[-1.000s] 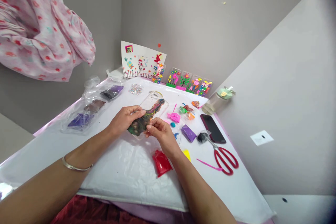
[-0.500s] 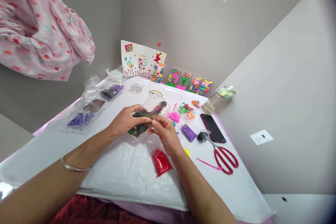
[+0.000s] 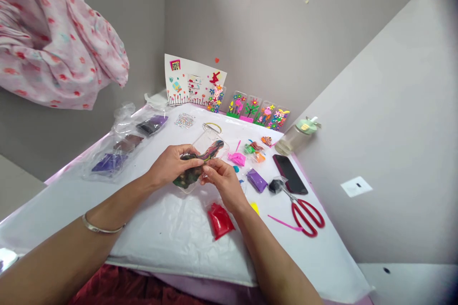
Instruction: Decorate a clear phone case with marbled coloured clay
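A clear phone case (image 3: 201, 140) is tilted above the table between my hands. Dark green and black clay (image 3: 183, 181) covers its lower part, and a streaky multicoloured strip (image 3: 214, 148) curves toward the upper right. My left hand (image 3: 171, 164) grips the case from the left, thumb across the front. My right hand (image 3: 224, 180) is closed at the case's right edge, thumb and forefinger pressed at the clay. Whether a small piece sits between those fingertips I cannot tell. Below my right hand lies a red clay packet (image 3: 220, 220).
Right of my hands are a purple clay packet (image 3: 256, 180), pink clay (image 3: 237, 158), red-handled scissors (image 3: 308, 217), a phone (image 3: 290, 174) and a bottle (image 3: 296, 136). Plastic bags with clay (image 3: 110, 162) lie left. Rhinestones (image 3: 185, 120), a yellow ring (image 3: 212, 127) and decorated cases (image 3: 236, 105) are behind.
The phone case and both hands have shifted slightly left. My right fingertips have moved a little along the clay. The rest of the table looks the same.
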`<state>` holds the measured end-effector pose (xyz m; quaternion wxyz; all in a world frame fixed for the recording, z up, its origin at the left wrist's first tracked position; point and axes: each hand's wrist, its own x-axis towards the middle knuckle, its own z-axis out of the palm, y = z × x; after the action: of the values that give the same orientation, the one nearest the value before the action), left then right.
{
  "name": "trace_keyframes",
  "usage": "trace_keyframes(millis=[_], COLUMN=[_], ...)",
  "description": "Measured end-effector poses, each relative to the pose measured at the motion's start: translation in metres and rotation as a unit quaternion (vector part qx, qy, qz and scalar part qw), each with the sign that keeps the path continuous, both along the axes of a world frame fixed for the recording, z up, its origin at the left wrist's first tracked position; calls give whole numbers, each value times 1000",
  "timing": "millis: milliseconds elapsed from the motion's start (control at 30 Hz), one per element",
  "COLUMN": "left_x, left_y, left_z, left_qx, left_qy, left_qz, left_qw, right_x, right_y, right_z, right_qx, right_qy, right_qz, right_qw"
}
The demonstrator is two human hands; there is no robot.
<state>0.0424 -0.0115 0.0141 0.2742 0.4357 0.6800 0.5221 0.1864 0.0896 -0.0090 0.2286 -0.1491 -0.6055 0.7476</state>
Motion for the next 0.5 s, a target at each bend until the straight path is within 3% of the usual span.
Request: trace_keyframes(millis=[500], left_x=[-1], left_y=[-1], left_z=[0], left_qx=[9], left_qy=[-19], left_qz=[10], left_qw=[1000], right_x=[-1], right_y=[-3], right_z=[3], right_qx=[-39], right_qy=[3], right_qz=[-3], right_qw=[999])
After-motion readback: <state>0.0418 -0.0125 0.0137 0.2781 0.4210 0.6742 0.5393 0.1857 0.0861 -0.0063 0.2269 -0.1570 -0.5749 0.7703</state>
